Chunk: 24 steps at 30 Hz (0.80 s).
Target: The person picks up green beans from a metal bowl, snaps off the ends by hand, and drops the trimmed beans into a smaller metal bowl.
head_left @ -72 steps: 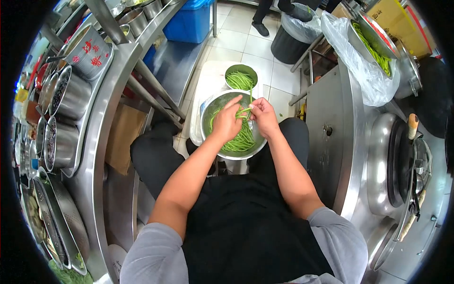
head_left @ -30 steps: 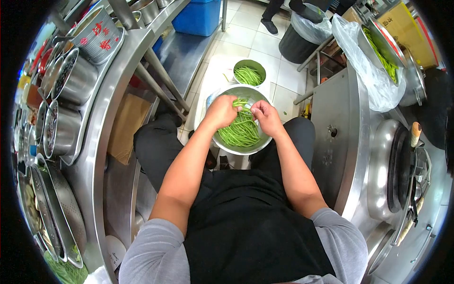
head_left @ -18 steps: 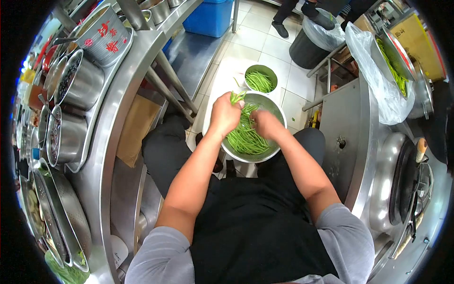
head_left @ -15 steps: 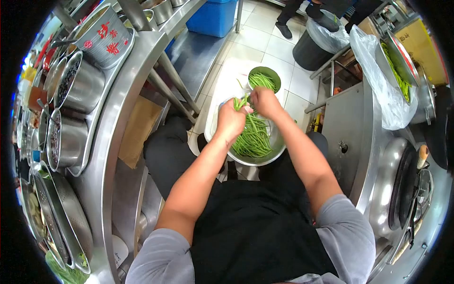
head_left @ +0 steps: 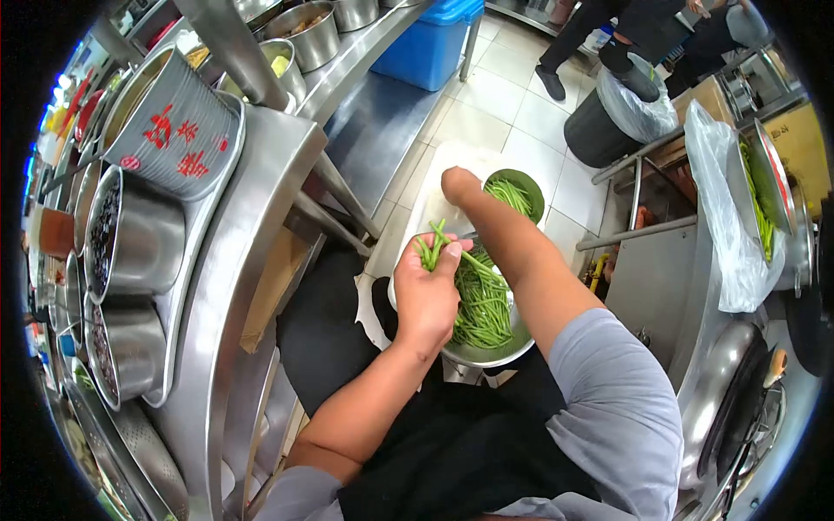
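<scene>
My left hand [head_left: 428,282] is closed around a small bunch of green beans [head_left: 434,247], just left of a metal bowl [head_left: 478,357]. The bowl holds a heap of long green beans [head_left: 485,304]. My right hand [head_left: 460,185] reaches over the white surface [head_left: 476,161] beyond the bowl; its fingers are hidden. Right of it stands a round green container [head_left: 537,184] with more beans [head_left: 511,196] in it.
On the left is a steel counter [head_left: 278,152] with metal pots [head_left: 149,239] and a large tin [head_left: 187,126]. A blue bin [head_left: 421,48] stands on a low shelf. Back right are a lined black trash can [head_left: 599,126] and a person's legs [head_left: 573,39]. A plastic bag [head_left: 717,191] hangs at right.
My right hand has moved away from my left hand, up and left past the bowl. The left hand still holds beans. The whole view has shifted.
</scene>
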Available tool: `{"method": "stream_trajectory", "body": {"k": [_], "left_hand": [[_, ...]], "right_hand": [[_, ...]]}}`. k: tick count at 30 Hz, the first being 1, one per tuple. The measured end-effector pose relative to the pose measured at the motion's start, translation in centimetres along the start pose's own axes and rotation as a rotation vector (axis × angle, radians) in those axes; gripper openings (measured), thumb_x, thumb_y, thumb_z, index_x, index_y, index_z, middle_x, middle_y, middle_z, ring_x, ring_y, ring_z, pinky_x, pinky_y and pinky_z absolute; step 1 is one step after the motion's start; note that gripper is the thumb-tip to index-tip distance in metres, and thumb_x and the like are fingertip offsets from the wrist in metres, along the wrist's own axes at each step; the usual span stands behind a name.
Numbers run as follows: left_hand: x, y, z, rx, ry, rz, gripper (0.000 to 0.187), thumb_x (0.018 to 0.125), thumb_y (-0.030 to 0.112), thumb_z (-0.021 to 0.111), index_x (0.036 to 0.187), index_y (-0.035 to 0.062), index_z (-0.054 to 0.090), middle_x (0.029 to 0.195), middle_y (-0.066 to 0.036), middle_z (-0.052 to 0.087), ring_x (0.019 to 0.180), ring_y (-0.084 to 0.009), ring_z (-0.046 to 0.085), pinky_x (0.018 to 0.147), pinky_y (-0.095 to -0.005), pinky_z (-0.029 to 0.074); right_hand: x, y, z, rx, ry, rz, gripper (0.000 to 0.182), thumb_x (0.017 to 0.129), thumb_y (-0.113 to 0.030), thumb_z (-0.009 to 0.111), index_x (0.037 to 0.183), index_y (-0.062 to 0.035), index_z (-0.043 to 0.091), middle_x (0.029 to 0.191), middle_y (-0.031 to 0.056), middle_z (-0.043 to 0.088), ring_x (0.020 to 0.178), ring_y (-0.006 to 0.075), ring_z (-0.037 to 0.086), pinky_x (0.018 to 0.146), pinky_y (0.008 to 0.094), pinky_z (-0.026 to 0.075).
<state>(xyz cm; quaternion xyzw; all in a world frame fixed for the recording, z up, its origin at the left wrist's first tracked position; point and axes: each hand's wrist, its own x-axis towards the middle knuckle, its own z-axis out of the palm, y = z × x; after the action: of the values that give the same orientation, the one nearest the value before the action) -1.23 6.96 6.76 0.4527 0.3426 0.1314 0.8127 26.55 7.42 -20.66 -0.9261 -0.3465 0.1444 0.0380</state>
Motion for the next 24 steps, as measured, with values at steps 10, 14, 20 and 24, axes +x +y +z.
{"method": "stream_trajectory", "body": {"k": [10,14,20,24], "left_hand": [[1.3,1.3,-1.1,-0.132,0.101,0.119,0.012,0.105,0.01,0.059,0.115,0.0052,0.056,0.114,-0.015,0.072,0.055,-0.0038,0.044,0.05,-0.0219,0.04],[2.0,1.4,-1.5,-0.144,0.166,0.153,0.013,0.105,0.011,0.059,0.116,0.0042,0.056,0.118,-0.015,0.072,0.055,-0.0036,0.043,0.051,-0.0241,0.041],[2.1,1.8,-1.2,-0.165,0.203,0.232,0.015,0.105,0.012,0.059,0.117,0.0032,0.055,0.119,-0.015,0.072,0.055,-0.0039,0.043,0.052,-0.0246,0.041],[1.3,1.0,-0.1,-0.155,0.141,0.291,0.012,0.105,0.011,0.06,0.113,0.0025,0.057,0.115,-0.014,0.073,0.054,-0.0038,0.044,0.052,-0.0238,0.042]], "right_hand": [[1.9,-1.2,0.7,0.015,-0.059,-0.018,0.026,0.088,-0.002,0.06,0.111,0.001,0.07,0.114,0.0248,0.072,0.106,0.0401,0.071,0.089,0.0463,0.059],[1.5,-2.1,-1.3,0.272,0.409,-0.176,0.022,0.083,-0.005,0.066,0.105,-0.0037,0.067,0.109,0.0235,0.067,0.098,0.041,0.069,0.086,0.0491,0.057],[-7.4,-4.1,-13.2,1.401,0.517,0.035,0.023,0.09,0.001,0.058,0.112,-0.0019,0.062,0.086,0.0047,0.058,0.069,0.0121,0.055,0.063,0.0278,0.048],[-20.5,-2.7,-15.8,1.964,0.15,0.137,0.022,0.097,-0.008,0.057,0.118,-0.0027,0.057,0.084,-0.0002,0.056,0.057,0.0073,0.041,0.05,0.0241,0.034]]}}
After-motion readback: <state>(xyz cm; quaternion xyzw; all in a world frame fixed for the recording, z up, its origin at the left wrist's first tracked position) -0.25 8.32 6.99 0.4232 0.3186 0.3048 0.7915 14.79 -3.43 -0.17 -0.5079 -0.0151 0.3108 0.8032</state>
